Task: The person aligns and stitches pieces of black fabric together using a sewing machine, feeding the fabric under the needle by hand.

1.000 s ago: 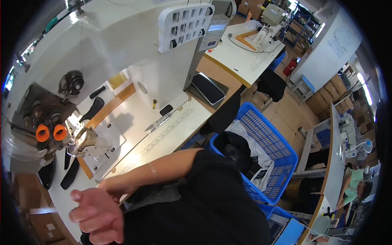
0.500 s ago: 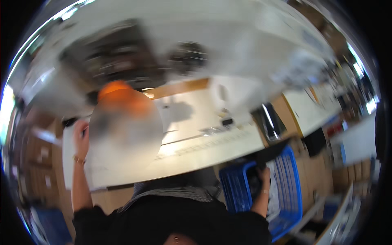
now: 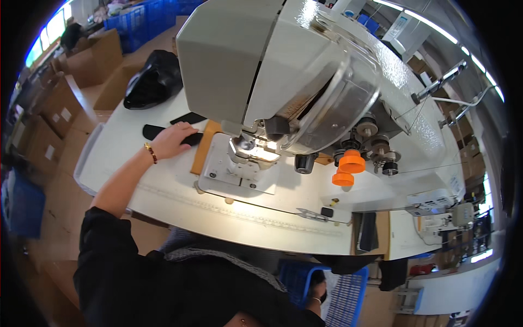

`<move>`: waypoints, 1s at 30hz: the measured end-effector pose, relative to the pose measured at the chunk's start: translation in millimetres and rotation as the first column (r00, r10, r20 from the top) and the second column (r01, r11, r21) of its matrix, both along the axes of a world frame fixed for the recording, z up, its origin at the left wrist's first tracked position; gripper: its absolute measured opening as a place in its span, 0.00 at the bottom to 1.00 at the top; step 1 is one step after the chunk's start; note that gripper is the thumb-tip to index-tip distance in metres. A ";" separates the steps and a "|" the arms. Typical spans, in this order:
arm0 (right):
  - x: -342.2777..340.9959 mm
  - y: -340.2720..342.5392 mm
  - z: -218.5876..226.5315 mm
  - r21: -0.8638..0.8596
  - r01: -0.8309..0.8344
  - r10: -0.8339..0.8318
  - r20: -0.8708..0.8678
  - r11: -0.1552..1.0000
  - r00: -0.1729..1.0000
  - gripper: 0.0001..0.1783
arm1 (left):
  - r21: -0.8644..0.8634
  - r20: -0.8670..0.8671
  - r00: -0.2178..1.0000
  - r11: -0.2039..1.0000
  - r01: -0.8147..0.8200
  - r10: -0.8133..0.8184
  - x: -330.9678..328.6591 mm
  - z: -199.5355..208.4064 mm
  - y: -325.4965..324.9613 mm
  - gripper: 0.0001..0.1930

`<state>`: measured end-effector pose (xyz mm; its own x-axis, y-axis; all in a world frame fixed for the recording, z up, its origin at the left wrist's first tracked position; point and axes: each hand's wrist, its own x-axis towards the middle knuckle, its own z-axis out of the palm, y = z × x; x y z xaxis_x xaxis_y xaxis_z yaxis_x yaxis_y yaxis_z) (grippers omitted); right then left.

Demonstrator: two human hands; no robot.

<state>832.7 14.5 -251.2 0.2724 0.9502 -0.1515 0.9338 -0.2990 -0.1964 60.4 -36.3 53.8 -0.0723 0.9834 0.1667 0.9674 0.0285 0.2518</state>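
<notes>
A white sewing machine [image 3: 229, 60] stands on the table before me, its lamp lighting the needle area. My left hand [image 3: 170, 143] lies palm down left of the machine, fingers stretched over a flat black strip [image 3: 152, 131]. Another black piece [image 3: 188, 118] lies just beyond the fingers. At the lower right, my right hand [image 3: 319, 290] is down in a blue plastic basket [image 3: 354, 289] below the table edge. Its fingers seem closed on a black piece [image 3: 317, 278], partly hidden by the hand and the basket wall.
A black bundle [image 3: 155, 80] rests on the far left table corner. Orange knobs [image 3: 351, 161] stick out from the machine. Thread snips [image 3: 311, 214] lie by the front edge, near a dark flat object [image 3: 367, 231]. Cardboard boxes [image 3: 46, 111] stand on the left floor.
The view has swung left and steadied from a blur, with the machine now large ahead. My left hand has come onto the black strip; my right hand remains at the basket.
</notes>
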 end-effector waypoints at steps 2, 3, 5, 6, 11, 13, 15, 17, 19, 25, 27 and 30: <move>-3.1 7.5 -2.6 -0.056 0.036 -0.025 0.188 0.998 0.982 0.17 | 0.036 0.027 0.998 0.998 0.049 -0.050 -3.5 -1.4 8.5 0.25; 0.7 2.6 5.3 0.043 0.015 -0.018 0.076 0.999 0.997 0.16 | 0.024 0.039 0.998 0.999 0.043 -0.044 -4.6 1.0 7.5 0.23; 13.4 -7.0 17.3 0.134 0.041 -0.043 0.011 0.990 0.999 0.17 | 0.026 0.085 0.996 1.000 0.011 -0.013 -1.9 10.8 -2.5 0.22; 22.5 -12.4 22.3 0.144 0.045 -0.048 0.017 0.989 0.999 0.17 | 0.012 0.121 0.993 1.000 -0.014 0.012 0.4 14.7 -5.9 0.20; 77.6 -36.0 59.3 0.822 0.120 -0.280 0.049 0.557 0.959 0.19 | 0.105 0.198 0.980 0.994 -0.006 -0.014 12.6 30.4 -14.0 0.21; 38.9 -22.0 136.9 0.870 0.250 -0.168 -0.195 0.424 0.966 0.21 | 0.134 0.199 0.980 0.991 -0.018 -0.010 20.3 40.8 -24.4 0.22; -8.9 -10.2 209.7 0.853 0.384 0.015 -0.416 0.353 0.909 0.23 | 0.294 0.295 0.949 0.956 0.020 -0.111 38.1 65.1 -19.9 0.22; -48.5 9.9 265.3 0.660 0.603 0.580 -0.728 0.448 0.365 0.26 | 0.341 0.300 0.933 0.936 0.090 -0.199 56.0 85.5 -19.2 0.22; -123.8 32.7 297.0 0.870 0.308 0.662 -0.492 0.384 0.565 0.27 | 0.389 0.306 0.911 0.910 0.145 -0.276 85.2 109.8 -25.4 0.23; -356.5 25.1 368.9 0.768 -0.636 0.848 0.384 -0.074 0.366 0.29 | 0.344 0.128 0.935 0.898 0.272 -0.332 121.3 145.8 -34.6 0.22; -402.8 32.2 368.9 0.686 -0.666 0.853 0.503 -0.294 0.142 0.27 | 0.379 0.088 0.941 0.884 0.272 -0.327 123.4 151.8 -34.3 0.21; -453.6 31.7 370.6 0.713 -0.495 0.726 0.654 -0.497 0.214 0.23 | 0.452 0.036 0.955 0.857 0.248 -0.295 121.3 150.5 -33.6 0.20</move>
